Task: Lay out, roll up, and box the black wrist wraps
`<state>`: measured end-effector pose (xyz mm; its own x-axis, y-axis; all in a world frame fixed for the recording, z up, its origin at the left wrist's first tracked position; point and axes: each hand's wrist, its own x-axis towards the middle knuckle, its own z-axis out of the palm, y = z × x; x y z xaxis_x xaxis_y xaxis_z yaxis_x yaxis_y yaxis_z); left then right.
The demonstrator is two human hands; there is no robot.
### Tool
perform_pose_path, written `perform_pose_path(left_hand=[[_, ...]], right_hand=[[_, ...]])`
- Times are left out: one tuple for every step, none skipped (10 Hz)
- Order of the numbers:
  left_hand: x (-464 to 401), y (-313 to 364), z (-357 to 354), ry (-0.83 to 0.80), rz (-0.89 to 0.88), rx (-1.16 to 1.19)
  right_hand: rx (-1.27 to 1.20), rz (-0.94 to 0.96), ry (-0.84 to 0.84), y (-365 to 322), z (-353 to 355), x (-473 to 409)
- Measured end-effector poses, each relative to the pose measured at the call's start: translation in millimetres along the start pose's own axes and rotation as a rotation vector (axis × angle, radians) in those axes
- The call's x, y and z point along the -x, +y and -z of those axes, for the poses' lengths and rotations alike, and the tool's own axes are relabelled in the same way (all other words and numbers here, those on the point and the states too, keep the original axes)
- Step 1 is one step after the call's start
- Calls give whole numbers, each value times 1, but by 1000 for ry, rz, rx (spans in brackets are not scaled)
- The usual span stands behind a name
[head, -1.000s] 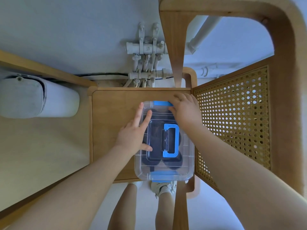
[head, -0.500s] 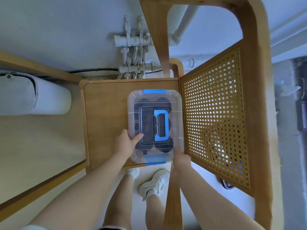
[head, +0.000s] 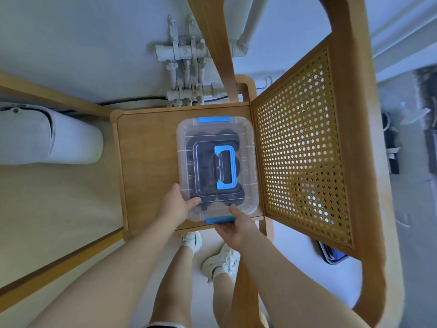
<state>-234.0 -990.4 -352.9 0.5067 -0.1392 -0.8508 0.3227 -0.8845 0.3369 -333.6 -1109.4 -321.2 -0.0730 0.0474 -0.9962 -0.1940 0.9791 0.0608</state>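
Your right hand (head: 233, 227) has come off the far end | now grips the box (head: 216, 166) front latch (head: 219, 219) at the shelf (head: 146, 162) near edge | left hand (head: 176, 207) fingers curl over its near-left corner.

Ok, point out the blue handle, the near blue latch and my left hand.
blue handle (head: 230, 168): head view, on its right bar.
near blue latch (head: 218, 219): head view, middle of the clip.
left hand (head: 176, 205): head view, back of the hand.

A small wooden bench (head: 146, 162) stands beside a perforated cane panel (head: 300, 147) on its right, with white pipes (head: 186, 65) on the far wall, a white cylinder (head: 47, 138) at left, and white shoes (head: 220, 261) below.
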Motion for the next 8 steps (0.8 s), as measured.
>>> perform_pose_path(left_hand=[[1,4,0,54,-98,41],[5,9,-1,42,-176,90],[5,15,-7,9,-202,126],[5,27,-22,-42,-243,90],[6,36,-41,-67,-259,28],[6,37,-40,-98,-250,13],[10,37,-22,-128,-251,-137],[28,43,-5,-42,-269,-290]], right_hand=[[66,17,20,-1,0,-2],[103,33,39,-6,2,-4],[57,37,66,-14,8,-6],[18,78,126,-23,18,-11],[25,170,213,-32,32,-16],[-20,223,173,-39,41,-6],[164,241,180,-43,43,10],[450,281,219,-45,40,35]])
